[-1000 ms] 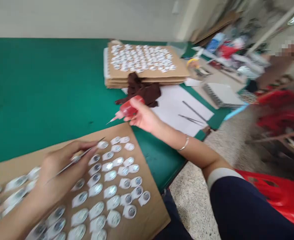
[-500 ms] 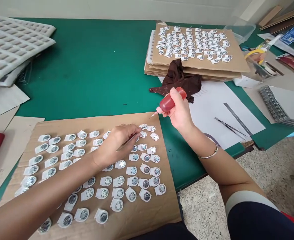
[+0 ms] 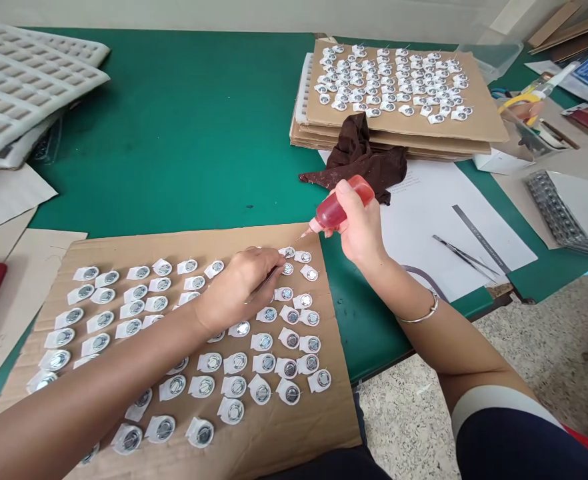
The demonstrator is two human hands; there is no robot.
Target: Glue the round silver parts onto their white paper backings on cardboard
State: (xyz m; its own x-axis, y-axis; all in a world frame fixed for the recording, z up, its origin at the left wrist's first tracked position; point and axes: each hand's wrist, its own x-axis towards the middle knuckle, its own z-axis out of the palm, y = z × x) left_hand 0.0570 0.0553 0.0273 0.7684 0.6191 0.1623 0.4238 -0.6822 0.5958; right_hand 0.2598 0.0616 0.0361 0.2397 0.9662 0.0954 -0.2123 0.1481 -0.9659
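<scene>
My right hand point(image 3: 361, 223) is wrapped round a small squeeze bottle point(image 3: 335, 210) of red liquid, tilted down to the left. Its fine needle tip is just above the back right discs. In my left hand point(image 3: 247, 277) is a slim metal tool, apparently tweezers point(image 3: 261, 285), its working end mostly hidden by the fingers. Those fingertips are beside a small round disc point(image 3: 287, 253) with a metallic ring pattern and a white paper tab. Rows of similar discs cover the cardboard sheet point(image 3: 274, 433) under my left arm, which hides some of them.
A brown cloth point(image 3: 357, 160) lies before a stack of cardboard sheets point(image 3: 399, 137) bearing more discs. On white paper point(image 3: 424, 207) at right are another pair of tweezers point(image 3: 461, 255) and a ruler point(image 3: 480, 237). White grid trays point(image 3: 34, 80) stand at left, a tool box point(image 3: 534, 143) at right.
The bottle has moved slightly down and left, bringing its needle tip nearer the back right discs. My left hand has shifted slightly right. The whole view has moved a little.
</scene>
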